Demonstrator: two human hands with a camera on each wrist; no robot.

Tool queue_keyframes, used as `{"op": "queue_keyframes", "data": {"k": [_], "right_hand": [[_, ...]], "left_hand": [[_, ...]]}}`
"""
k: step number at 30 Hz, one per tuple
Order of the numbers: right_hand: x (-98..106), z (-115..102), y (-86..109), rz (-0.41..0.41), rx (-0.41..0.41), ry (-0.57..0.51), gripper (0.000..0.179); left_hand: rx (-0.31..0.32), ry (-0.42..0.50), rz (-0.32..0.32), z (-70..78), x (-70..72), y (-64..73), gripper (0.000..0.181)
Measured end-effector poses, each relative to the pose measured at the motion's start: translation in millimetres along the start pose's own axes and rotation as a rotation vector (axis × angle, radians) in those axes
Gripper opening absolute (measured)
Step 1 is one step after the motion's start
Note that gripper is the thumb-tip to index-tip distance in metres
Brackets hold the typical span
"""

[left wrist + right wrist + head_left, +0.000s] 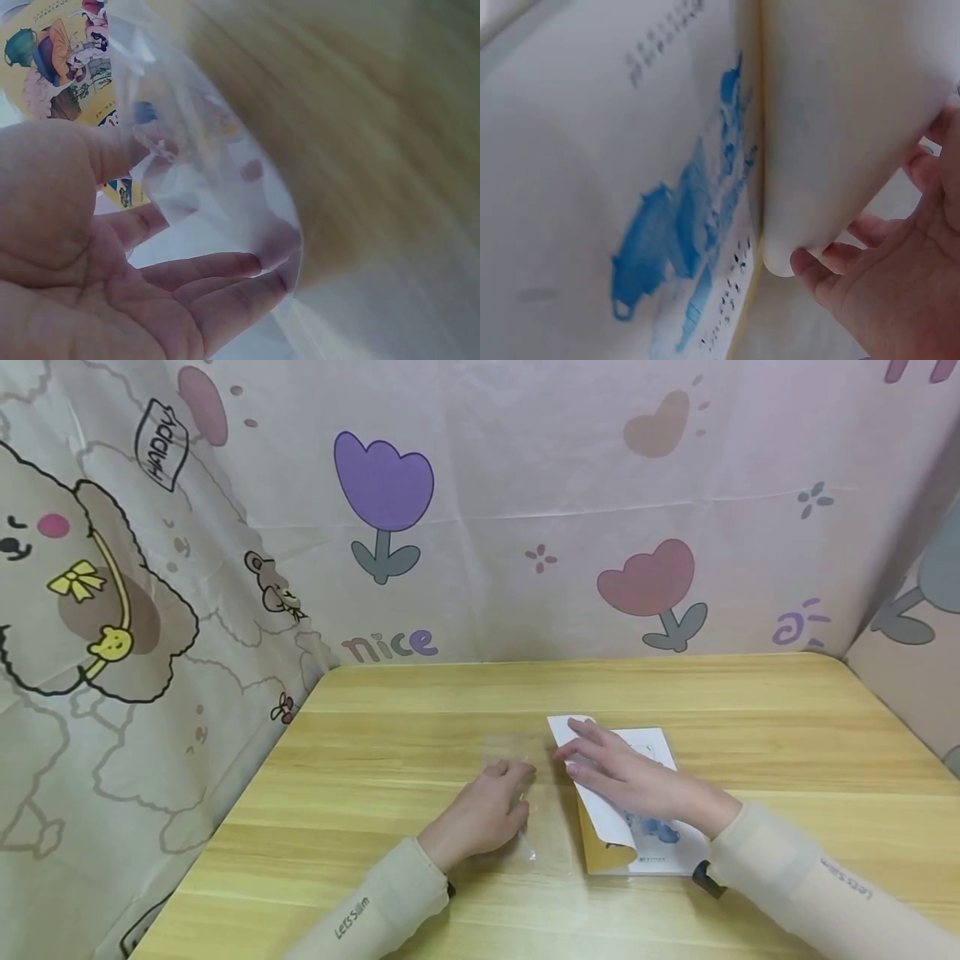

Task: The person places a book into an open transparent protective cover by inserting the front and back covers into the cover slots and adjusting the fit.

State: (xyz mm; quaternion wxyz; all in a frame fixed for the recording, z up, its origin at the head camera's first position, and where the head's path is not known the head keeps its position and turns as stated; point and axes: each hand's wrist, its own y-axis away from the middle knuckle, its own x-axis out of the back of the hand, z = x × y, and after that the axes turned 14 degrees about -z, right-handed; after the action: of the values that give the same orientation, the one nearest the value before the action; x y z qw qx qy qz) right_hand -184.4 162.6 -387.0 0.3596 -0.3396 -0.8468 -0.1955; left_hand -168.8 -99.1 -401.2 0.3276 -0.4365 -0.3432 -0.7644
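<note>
A book (654, 852) with a yellow outside cover (600, 852) lies on the wooden table, its front cover partly raised and curling. Blue artwork (652, 240) shows on the white page inside. My right hand (633, 777) lies across the raised cover, fingers extended and touching its free edge. To the left, my left hand (483, 810) holds a clear plastic sheet (217, 157) between thumb and fingers. Coloured cartoon figures on the cover (64, 67) appear behind the plastic in the left wrist view. Where the plastic meets the book is hard to see.
The light wooden table (375, 718) runs back to a printed cloth backdrop (495, 585). Similar cloth with cartoon prints hangs along the left side (210, 668) and at the right. Dark bands (708, 878) show at the wrists.
</note>
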Motion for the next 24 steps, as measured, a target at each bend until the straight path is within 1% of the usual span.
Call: {"op": "queue_keyframes", "data": {"k": [5, 6, 9, 14, 19, 24], "right_hand": [[-3.9, -0.2, 0.1, -0.025, -0.015, -0.026, 0.042], [-4.4, -0.2, -0.1, -0.028, -0.022, -0.031, 0.042], [-5.3, 0.4, -0.3, -0.041, -0.04, -0.043, 0.043], [-5.2, 2.7, -0.6, -0.064, -0.047, -0.046, 0.04], [-5.4, 6.4, -1.5, -0.094, -0.019, -0.015, 0.04], [-6.9, 8.8, -2.3, -0.112, -0.01, 0.038, 0.043]], "left_hand": [[0.006, 0.046, 0.012, -0.8, -1.4, -2.2, 0.049], [0.017, 0.074, 0.003, 2.1, 1.1, -1.1, 0.05], [0.029, 0.101, -0.001, 2.2, 0.0, -2.5, 0.05], [0.041, 0.116, -0.008, 2.8, 0.7, -2.9, 0.049], [0.048, 0.153, -0.015, 2.3, 3.0, -1.0, 0.049], [0.053, 0.203, -0.026, 0.4, 3.8, -0.4, 0.059]]}}
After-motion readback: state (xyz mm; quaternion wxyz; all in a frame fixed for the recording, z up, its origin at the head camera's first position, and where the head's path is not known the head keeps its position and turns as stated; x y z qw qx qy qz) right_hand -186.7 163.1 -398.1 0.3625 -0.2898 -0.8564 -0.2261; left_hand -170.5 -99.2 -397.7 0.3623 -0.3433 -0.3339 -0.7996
